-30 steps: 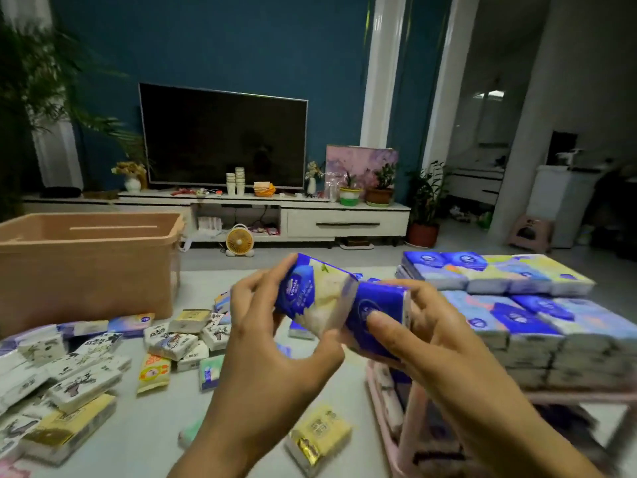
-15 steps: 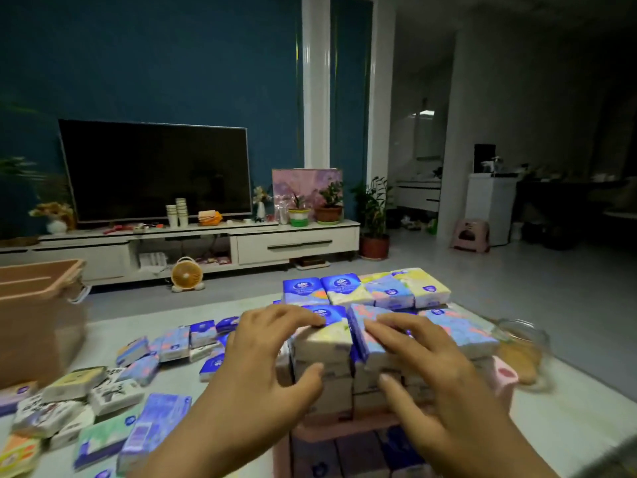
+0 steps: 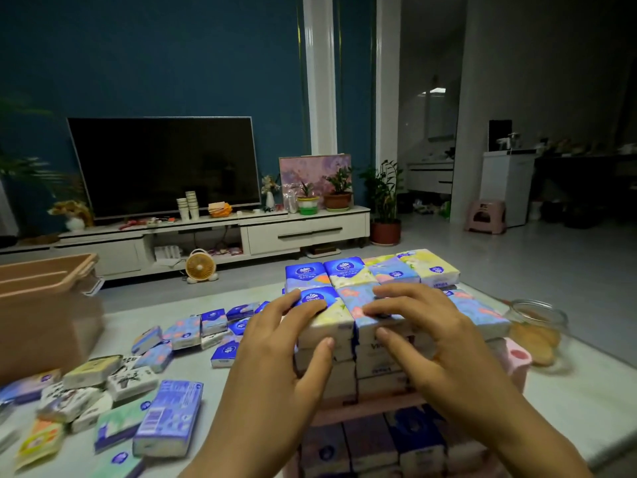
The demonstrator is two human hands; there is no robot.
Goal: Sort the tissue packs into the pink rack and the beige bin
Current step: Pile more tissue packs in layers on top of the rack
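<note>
Left hand (image 3: pixel 286 343): fingers spread on blue-yellow pack (image 3: pixel 332 320), top of pink rack (image 3: pixel 517 360) stack.
Right hand (image 3: pixel 434 339): pressing adjacent floral pack (image 3: pixel 355 300).
Beige bin (image 3: pixel 44 305): tabletop left edge.

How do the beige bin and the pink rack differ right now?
The beige bin stands at left; the pink rack sits front centre. The bin is solid-walled, its inside hidden; the rack is open, tissue packs stacked on two levels. Both rest on the pale surface.

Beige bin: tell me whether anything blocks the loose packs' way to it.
Nothing visible does. The loose packs lie on the table right beside the beige bin, whose top is open.
</note>
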